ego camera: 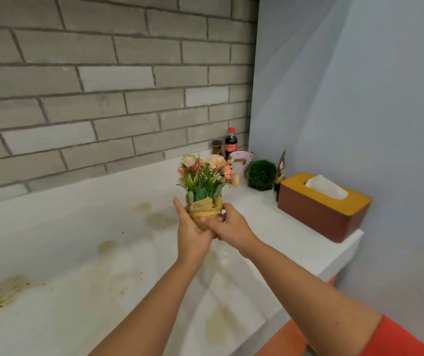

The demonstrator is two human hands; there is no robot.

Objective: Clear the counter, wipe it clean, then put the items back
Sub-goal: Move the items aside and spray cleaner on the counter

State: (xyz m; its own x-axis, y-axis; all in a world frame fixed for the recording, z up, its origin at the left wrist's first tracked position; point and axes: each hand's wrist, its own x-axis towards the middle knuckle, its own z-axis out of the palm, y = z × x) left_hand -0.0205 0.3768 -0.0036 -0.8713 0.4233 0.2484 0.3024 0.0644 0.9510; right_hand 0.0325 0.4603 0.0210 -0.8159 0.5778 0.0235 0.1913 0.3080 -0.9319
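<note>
Grey brick backed the stained white desk [51, 227], where a tissue box [321, 209], a cola bottle [231, 143] and smaller items stood bunched in the right corner, likely kept off the stains. Above the desk, the flower pot [205, 191] was held aloft by the left hand [193, 232] and right hand [232, 227], both sets of fingers [213, 222] curled round its burlap base.

1. Left hand [193, 232], right hand [234, 227]: bare, uncovered at the wrists.
2. Left forearm [151, 304]: bare along its whole visible length, reaching the frame edge at 7 o'clock.
3. Right forearm [303, 281]: bare up to the sleeve.
4. Sleeve [400, 340]: orange-red, short, plain fabric, straight hem, at 4 o'clock.
</note>
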